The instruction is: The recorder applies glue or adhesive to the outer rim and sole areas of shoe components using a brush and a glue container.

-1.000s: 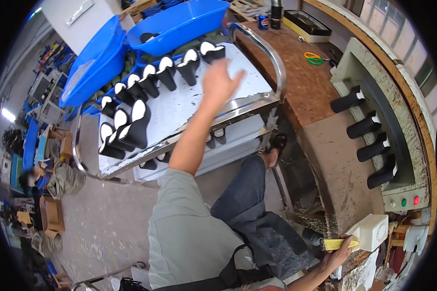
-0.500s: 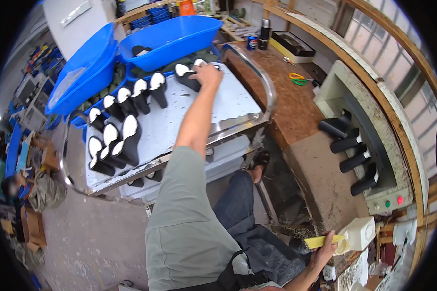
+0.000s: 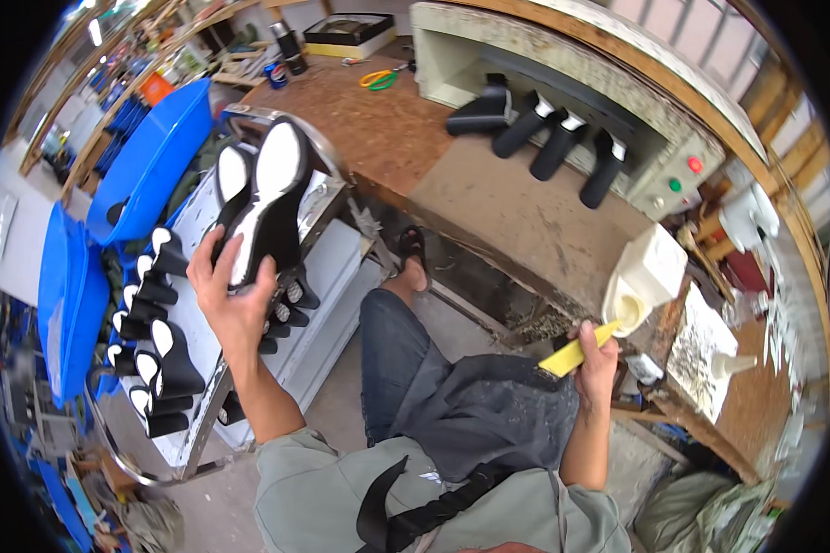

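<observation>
My left hand (image 3: 235, 300) is closed round the lower end of a black wedge-heeled shoe sole (image 3: 281, 170) with a white upper face. It is lifted over the right end of the white-topped cart (image 3: 186, 235). Close against it is a second black sole (image 3: 233, 175), which seems to share the grip, though my fingers hide part of it. My right hand (image 3: 597, 361) is closed on a flat yellow tool (image 3: 567, 358), its lower end against my dark apron and hard to make out. Just beyond that hand stands a white pot (image 3: 629, 309) with a round cream opening.
Several black and white soles (image 3: 171, 355) stand on the cart's left part, beside blue tubs (image 3: 148, 175). A machine (image 3: 655, 175) with red and green buttons holds several black pieces (image 3: 530, 129). Scissors (image 3: 378, 79) lie on the brown bench (image 3: 369, 138).
My left hand has drawn back from the cart's far side with soles lifted in it. My view has swung right. My right hand still grips the yellow tool.
</observation>
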Tool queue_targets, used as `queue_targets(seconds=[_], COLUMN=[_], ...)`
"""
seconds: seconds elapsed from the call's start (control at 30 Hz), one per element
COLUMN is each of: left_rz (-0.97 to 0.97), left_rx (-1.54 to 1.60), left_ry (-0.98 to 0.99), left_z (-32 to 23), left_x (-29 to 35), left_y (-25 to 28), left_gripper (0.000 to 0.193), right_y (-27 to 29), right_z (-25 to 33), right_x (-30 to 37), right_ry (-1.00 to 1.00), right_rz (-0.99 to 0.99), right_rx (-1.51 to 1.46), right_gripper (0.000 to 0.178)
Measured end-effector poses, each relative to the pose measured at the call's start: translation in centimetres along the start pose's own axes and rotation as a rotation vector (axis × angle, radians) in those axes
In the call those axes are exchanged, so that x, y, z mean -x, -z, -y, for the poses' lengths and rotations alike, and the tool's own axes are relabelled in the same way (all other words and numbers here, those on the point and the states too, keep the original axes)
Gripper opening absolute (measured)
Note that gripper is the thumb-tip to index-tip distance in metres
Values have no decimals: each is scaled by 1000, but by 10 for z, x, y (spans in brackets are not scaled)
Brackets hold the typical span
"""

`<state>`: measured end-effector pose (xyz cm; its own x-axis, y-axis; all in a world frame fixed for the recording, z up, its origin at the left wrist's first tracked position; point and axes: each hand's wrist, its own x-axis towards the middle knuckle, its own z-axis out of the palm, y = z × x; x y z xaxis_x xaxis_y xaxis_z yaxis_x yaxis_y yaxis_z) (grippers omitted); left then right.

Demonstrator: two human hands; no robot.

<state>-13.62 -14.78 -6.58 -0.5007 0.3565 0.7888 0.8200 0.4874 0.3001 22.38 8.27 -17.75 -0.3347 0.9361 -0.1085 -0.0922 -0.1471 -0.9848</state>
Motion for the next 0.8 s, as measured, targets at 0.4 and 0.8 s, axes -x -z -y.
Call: queue_targets(seconds=[0.4, 0.8], left_rz=[613, 933], left_rx=[573, 368], left_ry=[-542, -286], left_z=[-71, -120], left_x=[-19, -128], left_y=[-229, -370], left_gripper=[51, 55], right_y=[38, 56], right_z=[5, -5], right_x=[15, -6], right_ry=[23, 12], right_rz=[-114, -195], right_rx=[-137, -138], right_gripper=[23, 24])
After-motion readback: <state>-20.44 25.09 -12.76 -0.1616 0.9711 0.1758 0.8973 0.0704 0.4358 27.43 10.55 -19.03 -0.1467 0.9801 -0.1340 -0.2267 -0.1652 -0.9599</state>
